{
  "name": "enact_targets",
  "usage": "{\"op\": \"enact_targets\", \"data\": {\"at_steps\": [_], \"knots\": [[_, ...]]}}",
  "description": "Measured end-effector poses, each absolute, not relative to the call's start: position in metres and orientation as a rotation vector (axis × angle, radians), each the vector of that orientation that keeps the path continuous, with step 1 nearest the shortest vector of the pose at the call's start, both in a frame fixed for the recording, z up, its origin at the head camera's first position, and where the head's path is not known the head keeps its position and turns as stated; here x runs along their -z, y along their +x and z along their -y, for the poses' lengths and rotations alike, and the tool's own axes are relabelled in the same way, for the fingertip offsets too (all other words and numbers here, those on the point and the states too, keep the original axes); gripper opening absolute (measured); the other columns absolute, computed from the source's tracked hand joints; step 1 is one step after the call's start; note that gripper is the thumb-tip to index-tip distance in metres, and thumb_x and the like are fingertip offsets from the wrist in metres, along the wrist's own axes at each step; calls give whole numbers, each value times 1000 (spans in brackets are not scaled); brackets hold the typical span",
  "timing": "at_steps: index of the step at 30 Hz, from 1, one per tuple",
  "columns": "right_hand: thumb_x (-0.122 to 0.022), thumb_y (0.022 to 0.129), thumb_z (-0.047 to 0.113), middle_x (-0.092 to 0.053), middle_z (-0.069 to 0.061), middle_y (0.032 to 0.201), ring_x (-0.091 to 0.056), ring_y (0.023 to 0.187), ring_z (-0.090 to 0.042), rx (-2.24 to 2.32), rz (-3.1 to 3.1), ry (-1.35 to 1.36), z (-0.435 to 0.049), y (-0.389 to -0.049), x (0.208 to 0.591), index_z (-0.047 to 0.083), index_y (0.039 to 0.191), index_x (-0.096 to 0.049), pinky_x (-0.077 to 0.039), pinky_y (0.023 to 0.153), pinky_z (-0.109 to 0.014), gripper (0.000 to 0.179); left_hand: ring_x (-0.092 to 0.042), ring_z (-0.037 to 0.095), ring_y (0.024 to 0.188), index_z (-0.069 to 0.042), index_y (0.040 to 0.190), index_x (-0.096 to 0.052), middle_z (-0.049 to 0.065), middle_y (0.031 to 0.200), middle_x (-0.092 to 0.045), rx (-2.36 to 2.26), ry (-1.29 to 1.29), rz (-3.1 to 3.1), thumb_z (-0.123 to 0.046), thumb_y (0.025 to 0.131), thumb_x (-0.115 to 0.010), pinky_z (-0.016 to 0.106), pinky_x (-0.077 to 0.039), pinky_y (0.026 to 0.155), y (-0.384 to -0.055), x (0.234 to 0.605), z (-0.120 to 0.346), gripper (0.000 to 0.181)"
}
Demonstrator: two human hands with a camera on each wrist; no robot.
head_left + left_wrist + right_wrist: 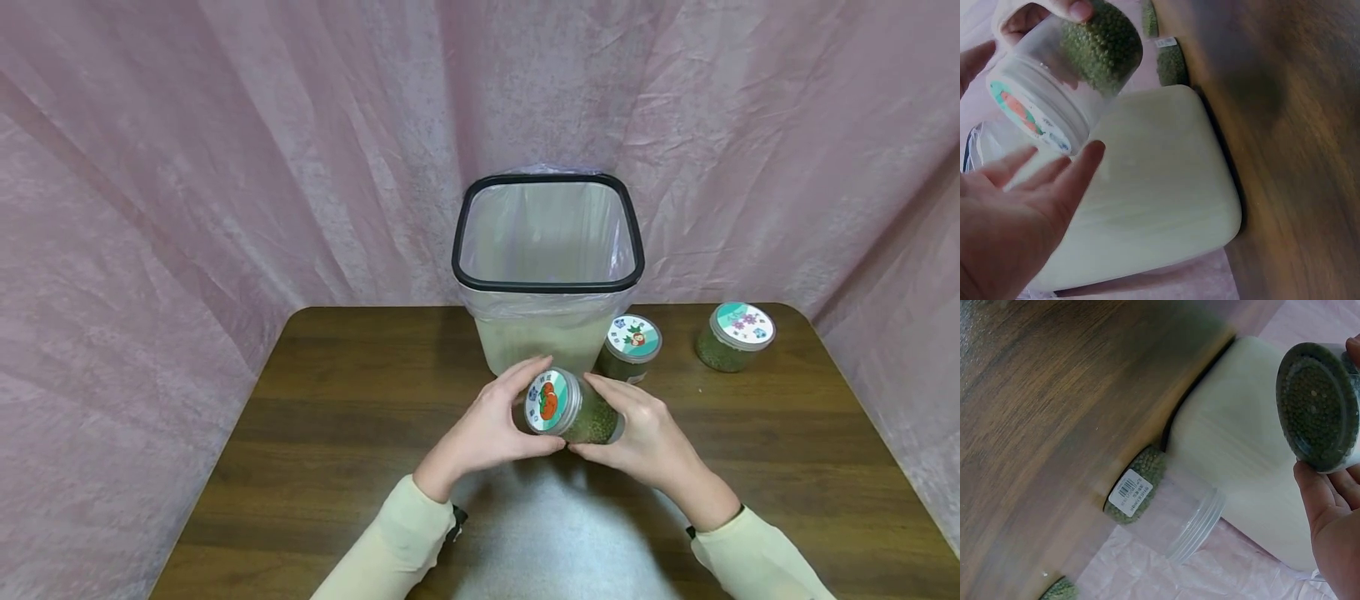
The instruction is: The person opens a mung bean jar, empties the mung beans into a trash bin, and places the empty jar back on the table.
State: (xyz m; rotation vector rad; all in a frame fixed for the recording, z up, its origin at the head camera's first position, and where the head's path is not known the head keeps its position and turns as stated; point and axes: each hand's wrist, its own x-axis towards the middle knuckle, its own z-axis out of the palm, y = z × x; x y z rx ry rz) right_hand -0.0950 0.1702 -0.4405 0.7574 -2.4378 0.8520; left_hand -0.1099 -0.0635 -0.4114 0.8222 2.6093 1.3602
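A clear plastic jar (592,412), partly filled with small green beans, is held tilted on its side above the table. My right hand (645,429) grips it near the base, fingers over the top and thumb underneath. The jar's round lid (547,402), with an orange picture on a white and teal label, faces left. My left hand (483,421) is spread around this lid; in the left wrist view, its straight fingers (1079,175) and thumb stand just off the lid's edge. Beans have slid toward the base end, seen up close in the right wrist view.
Behind the hands stands a pale bin (543,333) with a black rim and a clear liner bag. A second lidded jar (630,342) of beans sits against its right side. Another jar (735,337) is near the far right corner of the wooden table (337,433). Pink curtains hang behind.
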Motion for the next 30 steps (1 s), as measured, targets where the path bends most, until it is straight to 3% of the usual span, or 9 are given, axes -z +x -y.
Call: {"op": "enact_targets", "data": {"at_steps": [5, 11, 17, 22, 26, 30], "knots": [[-89, 50, 38, -64, -6, 120, -62, 109, -21, -862, 2463, 748, -170, -93, 442, 6, 124, -59, -47, 94, -25, 86, -50, 8, 120, -23, 140, -40, -9, 140, -44, -1386, 901, -2547, -28, 71, -78, 29, -48, 97, -112, 412, 66, 80], [-90, 49, 38, -64, -7, 120, -62, 109, -22, -856, 2457, 748, -171, -92, 442, 5, 124, -59, -48, 92, -29, 87, -59, 7, 104, -18, 136, -46, -7, 130, -52, -1531, 671, -2482, -45, 68, -79, 18, -53, 80, -110, 413, 61, 80], [-90, 49, 36, -65, -8, 119, -62, 108, -23, -855, 2430, 757, -171, -93, 443, 5, 123, -59, -47, 93, -27, 87, -45, 9, 128, -23, 142, -37, -1, 147, -38, -1441, 802, -2525, -37, 69, -79, 27, -47, 97, -110, 410, 63, 85], [-90, 48, 37, -65, -7, 119, -62, 107, -23, -851, 2432, 764, -172, -93, 445, 6, 124, -59, -48, 93, -24, 87, -50, 9, 119, -21, 140, -40, -6, 141, -43, -1360, 889, -2558, -24, 70, -77, 28, -48, 97, -110, 408, 64, 78], [-90, 49, 37, -64, -6, 120, -62, 108, -22, -848, 2448, 755, -173, -93, 445, 9, 126, -58, -49, 92, -28, 87, -58, 9, 106, -18, 135, -45, -6, 128, -52, -1471, 740, -2486, -34, 71, -79, 21, -53, 83, -110, 410, 62, 75], [-90, 49, 37, -64, -6, 120, -62, 108, -22, -850, 2452, 751, -173, -93, 443, 9, 126, -58, -47, 93, -27, 88, -61, 11, 103, -15, 134, -47, -3, 124, -55, -1530, 617, -2451, -48, 67, -79, 19, -55, 74, -110, 410, 60, 82]]}}
